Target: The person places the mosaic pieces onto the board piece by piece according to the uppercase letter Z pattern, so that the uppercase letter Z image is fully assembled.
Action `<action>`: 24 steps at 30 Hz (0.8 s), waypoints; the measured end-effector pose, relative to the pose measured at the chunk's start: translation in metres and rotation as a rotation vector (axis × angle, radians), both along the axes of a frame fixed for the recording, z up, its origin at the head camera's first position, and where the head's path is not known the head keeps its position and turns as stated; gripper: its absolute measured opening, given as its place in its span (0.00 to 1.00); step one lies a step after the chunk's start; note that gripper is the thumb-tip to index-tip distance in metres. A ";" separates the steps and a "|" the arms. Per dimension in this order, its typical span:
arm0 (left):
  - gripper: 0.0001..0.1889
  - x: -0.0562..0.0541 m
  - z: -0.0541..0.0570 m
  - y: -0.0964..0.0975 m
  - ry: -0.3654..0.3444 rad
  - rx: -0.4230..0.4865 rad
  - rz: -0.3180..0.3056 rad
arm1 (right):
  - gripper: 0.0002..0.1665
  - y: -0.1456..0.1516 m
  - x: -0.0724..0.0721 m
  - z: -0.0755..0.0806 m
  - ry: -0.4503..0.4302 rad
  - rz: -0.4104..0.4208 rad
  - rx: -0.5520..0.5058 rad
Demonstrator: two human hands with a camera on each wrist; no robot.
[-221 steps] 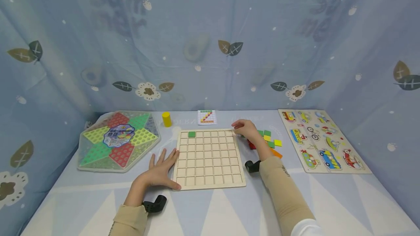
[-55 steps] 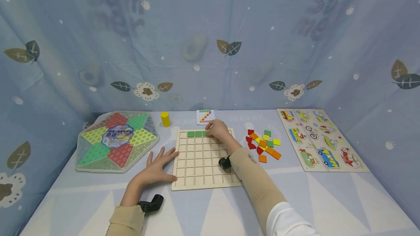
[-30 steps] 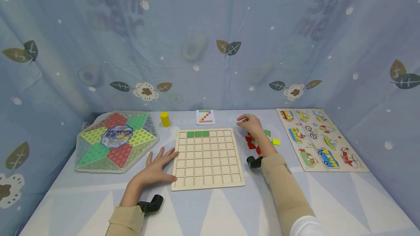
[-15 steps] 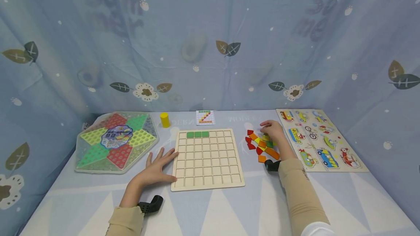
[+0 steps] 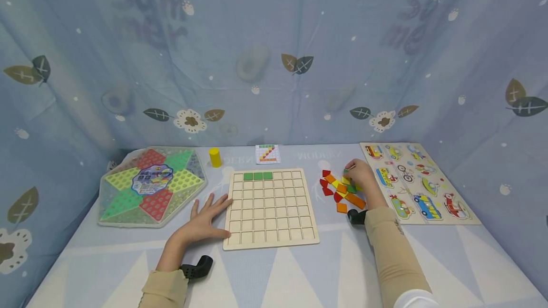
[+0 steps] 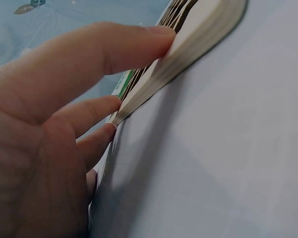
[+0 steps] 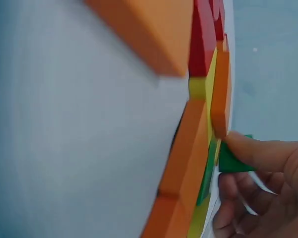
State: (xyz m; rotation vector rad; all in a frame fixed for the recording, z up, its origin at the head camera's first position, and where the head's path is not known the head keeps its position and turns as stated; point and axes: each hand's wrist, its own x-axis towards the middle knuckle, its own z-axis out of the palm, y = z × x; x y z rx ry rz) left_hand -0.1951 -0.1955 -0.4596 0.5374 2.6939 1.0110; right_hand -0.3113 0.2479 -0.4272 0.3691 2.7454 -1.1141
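A wooden grid board (image 5: 271, 203) lies flat on the table, with a short row of green square tiles (image 5: 258, 176) in its top row. With fingers spread, my left hand (image 5: 200, 226) rests along the board's left edge; in the left wrist view the thumb (image 6: 139, 47) and fingertips touch that edge. At the loose tiles, my right hand (image 5: 361, 177) pinches a green square tile (image 7: 233, 157) between thumb and fingers. Around it lie orange tiles (image 5: 355, 200), red pieces (image 5: 327, 191), yellow tiles and another green one, partly covered by the hand.
A pattern card (image 5: 268, 154) lies behind the board, with a yellow cylinder (image 5: 215, 157) to its left. Further left is a Chinese checkers set (image 5: 153, 187) in a clear hexagonal case. A wooden vehicle puzzle (image 5: 421, 182) lies at the right, near my right forearm.
A third green tile was set in the board's top row. My right hand then went right to the loose tiles and took hold of a green one. The left hand stays at the board.
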 end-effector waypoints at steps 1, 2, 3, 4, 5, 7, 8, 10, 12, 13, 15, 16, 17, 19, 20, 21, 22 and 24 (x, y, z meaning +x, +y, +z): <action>0.48 0.000 0.000 0.000 0.003 0.005 -0.001 | 0.15 -0.002 0.000 0.000 0.011 -0.006 -0.018; 0.48 0.001 0.000 0.000 0.007 0.010 -0.003 | 0.15 -0.004 0.000 0.001 0.028 -0.007 -0.051; 0.48 0.001 0.000 0.000 0.011 0.017 -0.003 | 0.16 -0.006 -0.001 0.001 0.039 -0.009 -0.096; 0.48 0.001 -0.001 0.000 0.013 0.020 -0.003 | 0.17 -0.010 -0.002 0.001 0.051 -0.009 -0.149; 0.48 0.002 -0.001 0.000 0.014 0.022 -0.003 | 0.18 -0.013 -0.002 0.002 0.061 -0.005 -0.204; 0.48 0.002 -0.001 0.000 0.008 0.020 -0.002 | 0.20 -0.023 -0.004 0.003 0.070 0.001 -0.311; 0.48 0.002 0.000 0.000 0.004 0.017 -0.003 | 0.21 -0.029 -0.005 0.003 0.070 0.005 -0.362; 0.48 0.001 0.002 0.000 -0.008 0.006 -0.001 | 0.22 -0.042 -0.008 0.003 0.061 0.002 -0.435; 0.48 0.001 0.003 0.000 -0.017 -0.004 0.000 | 0.22 -0.055 -0.010 0.001 0.045 0.002 -0.471; 0.48 0.001 0.004 0.000 -0.018 -0.005 0.000 | 0.22 -0.061 -0.011 0.001 0.036 0.004 -0.496; 0.48 0.001 0.004 0.000 -0.019 -0.008 0.000 | 0.21 -0.074 -0.011 0.000 0.028 0.028 -0.521; 0.48 0.000 0.004 0.000 -0.019 -0.009 0.001 | 0.21 -0.081 -0.012 0.000 0.026 0.046 -0.533; 0.48 0.000 0.004 0.000 -0.019 -0.007 0.002 | 0.21 -0.087 -0.012 0.000 0.025 0.071 -0.549; 0.48 0.000 0.003 0.000 -0.017 -0.010 0.001 | 0.21 -0.100 -0.012 -0.001 0.026 0.117 -0.568; 0.48 0.000 0.003 0.001 -0.017 -0.010 0.001 | 0.20 -0.107 -0.013 -0.001 0.026 0.136 -0.573; 0.48 0.000 0.003 0.001 -0.017 -0.013 0.002 | 0.19 -0.114 -0.013 -0.002 0.026 0.154 -0.568; 0.48 0.000 0.003 0.000 -0.017 -0.014 0.002 | 0.19 -0.120 -0.014 -0.002 0.024 0.173 -0.565; 0.48 0.000 0.002 0.000 -0.017 -0.017 0.002 | 0.17 -0.132 -0.015 -0.003 0.020 0.196 -0.546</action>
